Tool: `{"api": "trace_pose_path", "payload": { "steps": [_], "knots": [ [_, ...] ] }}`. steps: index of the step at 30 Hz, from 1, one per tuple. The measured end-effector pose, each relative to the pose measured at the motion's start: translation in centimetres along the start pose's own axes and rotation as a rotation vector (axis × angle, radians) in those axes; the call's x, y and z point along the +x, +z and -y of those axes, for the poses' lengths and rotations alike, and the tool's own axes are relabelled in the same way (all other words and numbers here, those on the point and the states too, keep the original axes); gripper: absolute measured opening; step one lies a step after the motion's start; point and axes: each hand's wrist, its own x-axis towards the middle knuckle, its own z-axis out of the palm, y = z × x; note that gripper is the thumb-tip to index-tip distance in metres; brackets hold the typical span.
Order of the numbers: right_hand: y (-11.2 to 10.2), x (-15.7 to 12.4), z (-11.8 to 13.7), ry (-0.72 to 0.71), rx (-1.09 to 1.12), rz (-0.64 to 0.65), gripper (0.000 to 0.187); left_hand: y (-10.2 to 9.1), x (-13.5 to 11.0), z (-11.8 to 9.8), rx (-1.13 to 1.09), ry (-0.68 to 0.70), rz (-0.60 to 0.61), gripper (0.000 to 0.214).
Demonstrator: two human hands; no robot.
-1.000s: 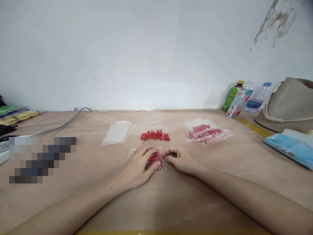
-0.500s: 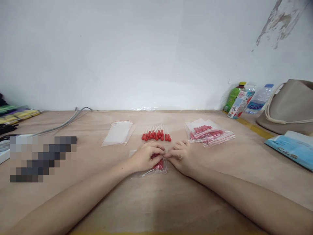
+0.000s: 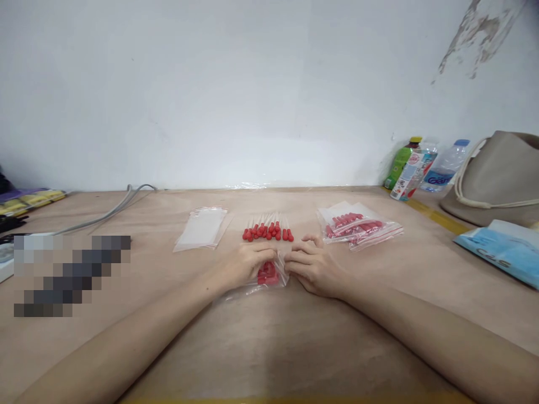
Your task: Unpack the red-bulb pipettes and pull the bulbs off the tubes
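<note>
Stretching both bare forearms (image 3: 404,322) in from the lower corners, low over the worktop (image 3: 269,348), with palms turned down and inward. Holding a clear bag (image 3: 283,280) at the middle of the worktop, between the hands, with red-tipped pieces (image 3: 268,274) gathered inside. Bending the left hand (image 3: 244,265) over the bag's left part, with fingers closed narrow on the film near the top. Setting the right hand (image 3: 314,266) against the bag's right edge, with fingers curled and partly fanned; cannot tell whether pinching the film, with the thumb hidden. Lying farther off, left to right: a stack of flat bags (image 3: 202,227), see-through and overlapping; loose red-tipped sticks (image 3: 268,230), with red ends toward the hands and pale stems toward the wall (image 3: 252,95); filled bags (image 3: 357,225), overlapping, with red ends showing through the film. Resting at far right: a blue packet (image 3: 501,252), then a taupe, corded item (image 3: 501,179), and beyond, a carton (image 3: 412,175) leaning beside a green bottle (image 3: 400,164) and a clear bottle (image 3: 448,164).
</note>
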Motion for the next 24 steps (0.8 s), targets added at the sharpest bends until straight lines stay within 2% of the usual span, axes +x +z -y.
{"api": "trace_pose_path", "payload": {
  "steps": [5,7,9,12,15,19,22,24],
  "knots": [
    [-0.1,-0.2,-0.3,-0.049,0.088,0.017,0.015,-0.6,-0.2,1.1,-0.084,-0.059,-0.198,0.019],
    [-0.3,-0.2,-0.2,-0.024,0.141,0.051,0.014,-0.8,-0.1,1.2,-0.09,-0.043,-0.233,0.018],
    [-0.6,-0.1,-0.2,0.045,0.23,0.127,0.015,-0.8,-0.1,1.1,-0.097,-0.054,-0.211,0.019],
    [-0.7,-0.1,-0.3,0.205,0.386,0.206,0.02,-1.2,-0.6,0.3,-0.125,-0.175,-0.114,0.022],
    [0.0,0.0,-0.4,0.316,0.5,0.181,0.023,-1.8,-2.1,-0.5,-0.138,-0.3,-0.026,0.037],
    [1.1,0.3,0.1,0.419,0.524,0.165,0.022,-2.0,-4.7,-0.9,-0.182,-0.346,0.106,0.059],
    [1.2,0.9,0.6,0.478,0.489,0.167,0.017,-1.5,-5.4,-0.8,-0.236,-0.361,0.107,0.063],
    [1.1,1.4,0.8,0.448,0.484,0.152,0.014,-1.2,-5.3,-0.7,-0.265,-0.371,0.089,0.06]
  ]
}}
